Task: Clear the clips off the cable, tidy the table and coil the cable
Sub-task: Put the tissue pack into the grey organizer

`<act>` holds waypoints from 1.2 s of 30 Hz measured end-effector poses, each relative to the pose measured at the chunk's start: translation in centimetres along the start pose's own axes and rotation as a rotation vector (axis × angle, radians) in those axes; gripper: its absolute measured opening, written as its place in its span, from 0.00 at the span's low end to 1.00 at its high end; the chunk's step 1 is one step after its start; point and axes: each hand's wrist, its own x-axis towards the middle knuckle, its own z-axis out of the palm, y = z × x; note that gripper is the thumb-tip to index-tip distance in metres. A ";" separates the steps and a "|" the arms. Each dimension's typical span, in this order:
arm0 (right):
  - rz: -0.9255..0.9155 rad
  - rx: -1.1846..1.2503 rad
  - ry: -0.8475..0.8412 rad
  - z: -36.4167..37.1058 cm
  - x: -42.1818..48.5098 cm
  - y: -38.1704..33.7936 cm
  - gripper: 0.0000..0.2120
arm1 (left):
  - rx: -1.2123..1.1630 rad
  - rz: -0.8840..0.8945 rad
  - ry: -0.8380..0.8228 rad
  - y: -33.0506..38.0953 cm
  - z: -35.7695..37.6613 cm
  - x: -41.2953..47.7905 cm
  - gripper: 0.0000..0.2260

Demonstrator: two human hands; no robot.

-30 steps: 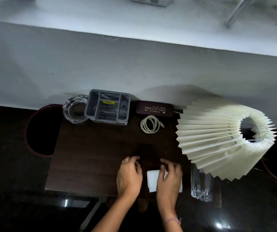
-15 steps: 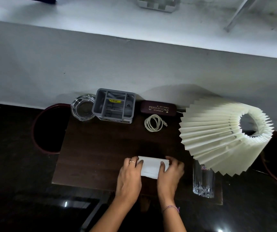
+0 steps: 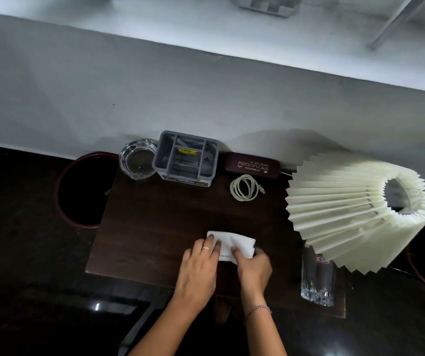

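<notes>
A white cable [image 3: 244, 187] lies coiled on the dark wooden table [image 3: 154, 222], just in front of the maroon glasses case. No clips show on it. A folded white cloth [image 3: 234, 244] lies flat near the table's front edge. My left hand [image 3: 201, 265] presses its left end with spread fingers. My right hand [image 3: 252, 265] holds the cloth's right end, thumb and fingers closed around its edge.
At the back stand a glass ashtray [image 3: 136, 159], a grey compartment organiser [image 3: 187, 158] and a maroon glasses case [image 3: 252, 165]. A pleated cream lampshade [image 3: 355, 211] overhangs the right side above a tall drinking glass [image 3: 318, 281]. A white wall rises behind.
The cloth has been unfolded wider and slid leftward and away from me; both hands followed it. The camera view shifted slightly. The cable has not moved.
</notes>
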 end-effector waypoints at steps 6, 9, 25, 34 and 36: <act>-0.162 0.192 -0.017 -1.0 -2.5 -5.2 0.10 | -0.180 -0.052 0.260 -0.8 -4.5 0.2 0.28; -0.256 0.208 -0.056 -0.7 -3.9 -9.2 0.11 | -0.267 -0.076 0.317 -1.2 -7.5 1.0 0.30; -0.459 0.108 0.152 0.0 -1.6 -18.7 0.18 | -0.490 -0.021 0.325 -1.2 -11.4 9.8 0.31; -0.439 0.005 0.028 1.9 0.4 -19.8 0.15 | -0.423 -0.084 0.265 -2.3 -11.9 11.1 0.31; -0.443 -0.005 0.006 1.9 0.4 -19.6 0.14 | -0.416 -0.093 0.263 -2.4 -12.0 11.0 0.31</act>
